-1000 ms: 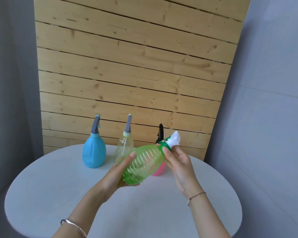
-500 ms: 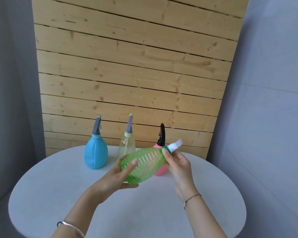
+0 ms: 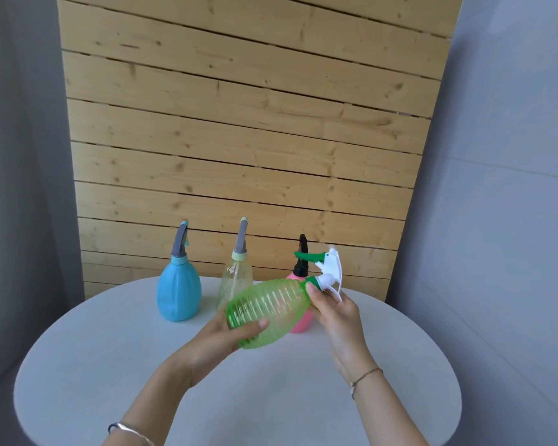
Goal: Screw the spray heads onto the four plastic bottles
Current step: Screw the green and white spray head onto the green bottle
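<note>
Green bottle [image 3: 268, 313] tilted, left hand [image 3: 219, 339] gripping its base, right hand [image 3: 339, 317] pinching spray head [image 3: 331, 268]

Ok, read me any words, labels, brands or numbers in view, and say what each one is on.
None readable. The green bottle, its white spray head, the blue bottle, clear bottle and pink bottle carry no visible print or label; nor do the wooden panel or table.

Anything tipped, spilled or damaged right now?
Nothing stands out. The blue bottle, clear bottle and pink bottle stand upright with heads on. The green bottle is tilted only because the left hand and right hand hold it.
</note>
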### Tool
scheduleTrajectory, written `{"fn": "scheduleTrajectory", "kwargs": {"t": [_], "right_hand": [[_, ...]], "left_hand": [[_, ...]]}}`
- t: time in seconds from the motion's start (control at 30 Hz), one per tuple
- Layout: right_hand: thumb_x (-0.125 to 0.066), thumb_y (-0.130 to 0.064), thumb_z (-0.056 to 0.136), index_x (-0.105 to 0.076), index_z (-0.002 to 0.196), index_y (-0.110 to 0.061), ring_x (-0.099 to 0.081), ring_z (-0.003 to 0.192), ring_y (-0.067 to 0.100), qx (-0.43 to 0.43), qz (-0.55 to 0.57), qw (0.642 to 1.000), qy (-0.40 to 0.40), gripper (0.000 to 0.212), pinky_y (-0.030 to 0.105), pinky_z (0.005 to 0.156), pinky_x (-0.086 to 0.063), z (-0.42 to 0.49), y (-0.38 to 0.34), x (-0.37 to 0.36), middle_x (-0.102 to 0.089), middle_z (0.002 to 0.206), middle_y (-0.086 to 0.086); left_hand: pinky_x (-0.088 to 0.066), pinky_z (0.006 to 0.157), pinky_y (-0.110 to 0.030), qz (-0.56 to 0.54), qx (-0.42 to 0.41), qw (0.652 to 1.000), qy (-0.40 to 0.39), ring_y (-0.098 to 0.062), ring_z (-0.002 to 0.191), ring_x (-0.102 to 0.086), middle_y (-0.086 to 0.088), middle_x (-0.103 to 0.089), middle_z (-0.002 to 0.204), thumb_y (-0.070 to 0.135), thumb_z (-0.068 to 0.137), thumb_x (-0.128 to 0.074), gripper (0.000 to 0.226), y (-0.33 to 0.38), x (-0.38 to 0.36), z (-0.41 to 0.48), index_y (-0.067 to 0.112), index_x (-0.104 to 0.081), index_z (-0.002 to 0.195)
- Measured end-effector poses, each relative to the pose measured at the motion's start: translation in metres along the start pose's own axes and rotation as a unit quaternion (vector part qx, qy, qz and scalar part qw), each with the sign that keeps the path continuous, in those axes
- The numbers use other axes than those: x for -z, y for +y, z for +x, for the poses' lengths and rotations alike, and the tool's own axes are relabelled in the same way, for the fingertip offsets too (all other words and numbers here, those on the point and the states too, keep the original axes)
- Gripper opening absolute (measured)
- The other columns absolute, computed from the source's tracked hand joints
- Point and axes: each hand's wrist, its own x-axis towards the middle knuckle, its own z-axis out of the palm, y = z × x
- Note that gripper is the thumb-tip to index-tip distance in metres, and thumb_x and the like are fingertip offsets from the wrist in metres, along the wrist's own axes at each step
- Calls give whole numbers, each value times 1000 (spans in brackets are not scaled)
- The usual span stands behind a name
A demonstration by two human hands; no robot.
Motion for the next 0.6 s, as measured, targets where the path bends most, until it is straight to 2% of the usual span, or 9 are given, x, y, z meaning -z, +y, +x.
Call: {"fn": "scheduleTrajectory", "kwargs": {"t": [0.07, 0.13, 0.2, 0.3, 0.37, 0.43, 0.47, 0.53, 0.6], "right_hand": [[-72, -24, 80, -74, 93, -11, -67, 98, 21, 3, -12, 1000, -8, 19, 35, 94, -49, -2, 1, -1, -76, 95, 3], [-72, -24, 80, -74, 96, -12, -67, 97, 17, 13, -34, 999, -24, 20, 30, 90, -49, -3, 2, -2, -77, 96, 1], [-71, -21, 81, -74, 95, -12, -67, 99, 19, 14, -33, 999, -22, 18, 31, 91, -49, -1, 1, 0, -76, 97, 3], [-72, -20, 79, -75, 92, -11, -68, 100, 20, 7, -4, 1000, -12, 15, 35, 96, -50, 0, -1, 1, -77, 95, 2], [-73, -21, 79, -75, 92, -13, -68, 98, 17, 7, -6, 1000, -13, 15, 35, 96, -49, 0, 1, -1, -77, 93, -1], [-72, -21, 80, -75, 92, -14, -66, 95, 15, 3, -6, 1000, -12, 15, 35, 97, -48, -1, 2, -2, -76, 91, -3], [-72, -21, 80, -75, 91, -13, -65, 94, 14, -1, -5, 1000, -10, 14, 35, 96, -48, -1, 3, -1, -75, 89, -3], [-71, -22, 81, -74, 88, -14, -64, 89, 14, -3, 5, 1000, -4, 11, 31, 91, -50, 0, 2, 1, -73, 82, -6], [-69, -21, 83, -73, 89, -14, -67, 89, 14, -6, 30, 1000, -6, 10, 22, 84, -54, 1, 2, 3, -74, 83, -7]], "left_hand": [[-57, 81, -27, -12, 35, 999, -10, -14, 105, -68, 2, -61, 129, 73, 64, -64, 90, 2, -2, -2, 28, -38, 137], [-59, 72, -31, 13, 74, 997, -16, -17, 90, -73, -3, -57, 129, 83, 67, -43, 85, 6, -3, -5, 35, -30, 135], [-59, 73, -30, 55, 47, 997, 10, -15, 85, -72, -4, -58, 125, 77, 68, -54, 86, 3, -2, -5, 34, -27, 138], [-53, 82, -16, 90, -29, 995, 39, -6, 108, -61, 4, -53, 132, 49, 64, -80, 95, 0, -1, -5, 38, -25, 140], [-51, 81, -12, 41, -33, 998, 32, 0, 110, -61, 9, -56, 132, 62, 63, -74, 87, 1, -5, -4, 40, -33, 137], [-56, 85, -26, -49, 13, 999, 11, -12, 108, -66, 5, -57, 131, 77, 68, -53, 76, 7, -8, -4, 41, -37, 134], [-58, 83, -32, -64, 21, 998, 6, -17, 105, -68, 3, -56, 132, 75, 69, -48, 70, 8, -9, -4, 43, -38, 131], [-59, 77, -29, -50, -15, 998, 26, -14, 101, -69, 4, -52, 132, 63, 69, -60, 60, 8, -9, -4, 48, -40, 124], [-56, 74, -18, -20, -62, 996, 62, -11, 106, -65, 7, -54, 129, 47, 66, -80, 72, 7, -6, -4, 49, -40, 125]]}}
